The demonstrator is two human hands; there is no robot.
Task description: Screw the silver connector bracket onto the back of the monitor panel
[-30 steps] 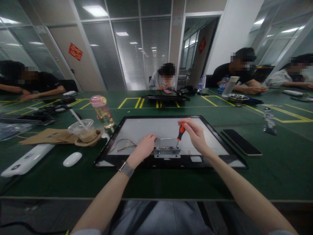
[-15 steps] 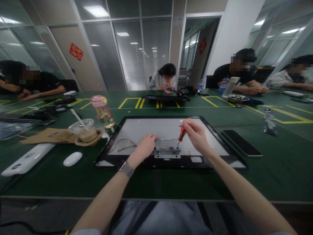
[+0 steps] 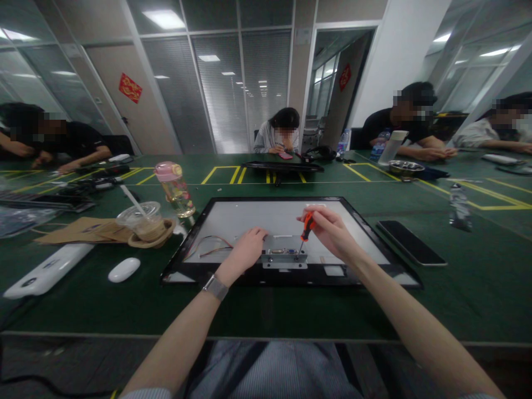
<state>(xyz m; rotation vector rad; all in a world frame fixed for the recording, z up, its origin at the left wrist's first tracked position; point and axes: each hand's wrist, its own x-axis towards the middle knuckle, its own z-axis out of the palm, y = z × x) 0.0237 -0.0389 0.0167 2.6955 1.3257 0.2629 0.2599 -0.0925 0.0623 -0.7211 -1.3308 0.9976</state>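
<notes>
A flat monitor panel (image 3: 233, 219) with a black frame lies face down on the green table in front of me. A small metal connector board (image 3: 285, 257) sits near its front edge. My left hand (image 3: 245, 249) rests with curled fingers on the panel, pressing against the left end of that board. My right hand (image 3: 328, 227) is closed round the orange-and-black handle of a screwdriver (image 3: 305, 230). Its tip stands nearly upright on the right part of the board. Thin coloured wires (image 3: 208, 244) lie on the panel to the left of my left hand.
A black phone (image 3: 409, 242) lies right of the panel. To the left are a white mouse (image 3: 123, 269), a plastic cup with a straw (image 3: 139, 219), a pink-lidded bottle (image 3: 174, 188) and a white device (image 3: 45, 270). Several people sit round the table's far sides.
My right hand has shifted its fingers on the screwdriver handle, as if turning it; the tip stays on the board. My left hand has not moved.
</notes>
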